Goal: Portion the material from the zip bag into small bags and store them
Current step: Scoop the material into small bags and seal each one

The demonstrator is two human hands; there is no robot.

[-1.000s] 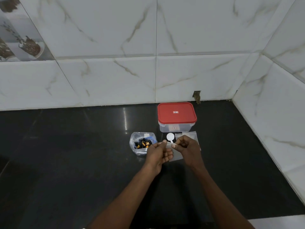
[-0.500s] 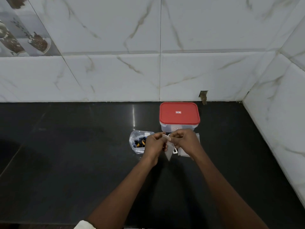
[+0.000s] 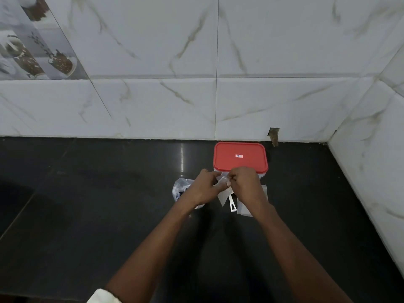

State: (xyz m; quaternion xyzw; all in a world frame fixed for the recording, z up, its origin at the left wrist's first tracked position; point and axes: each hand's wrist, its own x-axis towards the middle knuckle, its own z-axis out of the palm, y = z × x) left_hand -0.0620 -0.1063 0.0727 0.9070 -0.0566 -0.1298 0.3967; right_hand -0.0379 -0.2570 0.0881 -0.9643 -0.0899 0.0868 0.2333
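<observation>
**Both hands pinch a small bag at its top edge, in front of the red-lidded box**

The left hand [image 3: 201, 189] and right hand [image 3: 246, 184] meet knuckle to knuckle, fingers curled, each pinching the top edge of a small bag [image 3: 223, 196]. The bag is thin, clear and nearly flat, and it hangs below the fingertips to a pointed lower corner. Whether its mouth is parted cannot be made out.

Just beyond the fingers stands a box with a glossy red lid [image 3: 240, 157], a rectangle with rounded corners. Its pale body is almost wholly covered by the hands. The box sits close to the marble-patterned wall tiles [image 3: 153, 106], near a chipped notch [image 3: 274, 136] at the tile foot.

To the left of the left fingers lies the zip bag [image 3: 179, 189], crumpled clear plastic. Only its outer edge shows past the hand, and its contents are a dark blur. Under the right fingers, flat clear bags [image 3: 264, 191] lie on the counter, partly hidden by the wrist. A slim white handle [image 3: 232, 204] with a cut-out end pokes out below the held bag, and its head is covered.

The black counter [image 3: 87, 204] is polished and reflective. It stretches wide to the left of the hands and toward the body. To the right of the fingers it narrows against a tiled side wall [image 3: 371, 167]. A white sleeve [image 3: 102, 298] is cut off at the bottom edge.
</observation>
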